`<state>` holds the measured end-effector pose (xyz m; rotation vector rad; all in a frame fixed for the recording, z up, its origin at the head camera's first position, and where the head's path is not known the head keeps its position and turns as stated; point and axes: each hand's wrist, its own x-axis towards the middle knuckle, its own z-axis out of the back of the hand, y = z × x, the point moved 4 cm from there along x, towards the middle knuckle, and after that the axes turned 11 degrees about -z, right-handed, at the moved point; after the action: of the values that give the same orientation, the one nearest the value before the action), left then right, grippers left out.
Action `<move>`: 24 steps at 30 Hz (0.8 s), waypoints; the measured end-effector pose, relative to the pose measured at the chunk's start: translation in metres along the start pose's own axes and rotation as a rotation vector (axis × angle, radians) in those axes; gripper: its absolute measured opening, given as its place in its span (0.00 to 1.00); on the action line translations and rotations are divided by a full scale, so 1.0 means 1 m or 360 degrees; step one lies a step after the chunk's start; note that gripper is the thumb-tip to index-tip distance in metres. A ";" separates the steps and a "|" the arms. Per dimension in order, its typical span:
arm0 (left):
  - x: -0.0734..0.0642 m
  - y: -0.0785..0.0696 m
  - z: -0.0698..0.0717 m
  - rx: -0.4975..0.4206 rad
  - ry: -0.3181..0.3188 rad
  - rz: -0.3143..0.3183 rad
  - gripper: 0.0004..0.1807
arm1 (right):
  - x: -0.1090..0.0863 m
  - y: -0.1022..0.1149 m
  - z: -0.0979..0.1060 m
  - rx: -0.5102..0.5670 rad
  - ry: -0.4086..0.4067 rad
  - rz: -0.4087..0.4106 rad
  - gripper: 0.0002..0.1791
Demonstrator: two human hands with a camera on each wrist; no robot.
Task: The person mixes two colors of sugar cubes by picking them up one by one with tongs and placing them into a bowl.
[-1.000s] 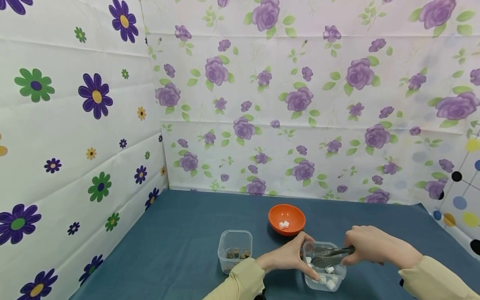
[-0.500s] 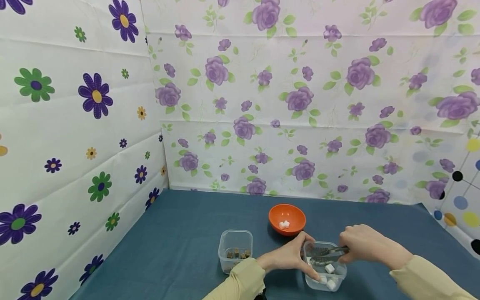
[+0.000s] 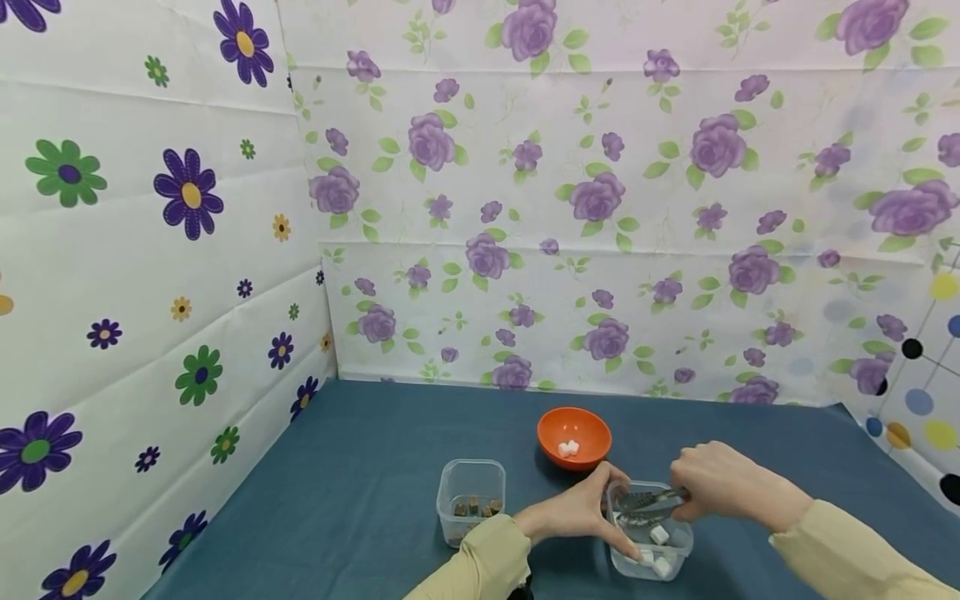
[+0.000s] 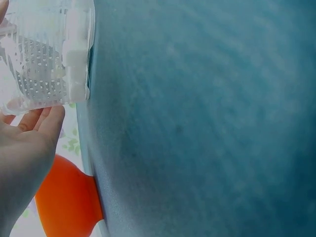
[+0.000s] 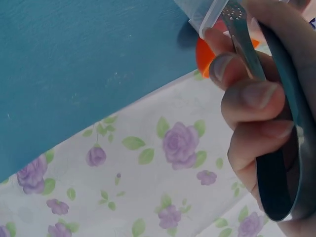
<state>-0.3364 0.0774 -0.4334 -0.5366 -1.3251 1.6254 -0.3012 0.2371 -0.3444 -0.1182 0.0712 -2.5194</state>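
My left hand (image 3: 573,510) holds a clear plastic container (image 3: 681,546) between its thumb and fingers, at the front right of the table. White cubes (image 3: 661,567) lie in that container. From the other side my right hand (image 3: 735,485) grips metal tongs (image 3: 660,497), whose perforated ends reach down inside the container. In the right wrist view the fingers curl round the arms of the tongs (image 5: 282,64). Through the container wall (image 4: 54,17) in the left wrist view, the perforated ends show near white cubes (image 4: 75,54). I cannot tell whether the tongs pinch a cube.
Just behind the left hand stands an orange bowl (image 3: 551,433) with a few small white pieces (image 3: 568,448) in it. Left of that hand is a second clear container (image 3: 471,477) holding brown cubes (image 3: 472,505). Flowered sheets (image 3: 525,208) line the back and sides of the blue table (image 3: 360,467).
My right hand has shifted left and slightly away from me, with the tongs moving farther into the container. The left hand and the container have stayed in place.
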 end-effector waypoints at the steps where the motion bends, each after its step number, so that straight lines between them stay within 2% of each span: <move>1: 0.000 0.000 0.000 -0.0002 -0.0002 -0.0001 0.32 | 0.001 0.000 0.000 -0.0002 0.0017 -0.0006 0.21; 7: 0.001 0.001 0.000 0.0001 0.0002 0.0001 0.31 | 0.001 -0.003 -0.006 0.0015 0.0125 -0.0068 0.24; 14: 0.001 0.001 0.001 0.0005 0.0003 0.0003 0.32 | 0.001 -0.003 -0.005 -0.0005 0.0059 -0.0041 0.23; 24: 0.001 0.001 0.001 -0.0018 0.0007 -0.0007 0.30 | 0.002 0.000 -0.007 0.0021 0.0046 -0.0051 0.23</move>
<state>-0.3378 0.0781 -0.4336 -0.5432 -1.3324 1.6132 -0.3031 0.2360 -0.3509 -0.0785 0.0647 -2.5534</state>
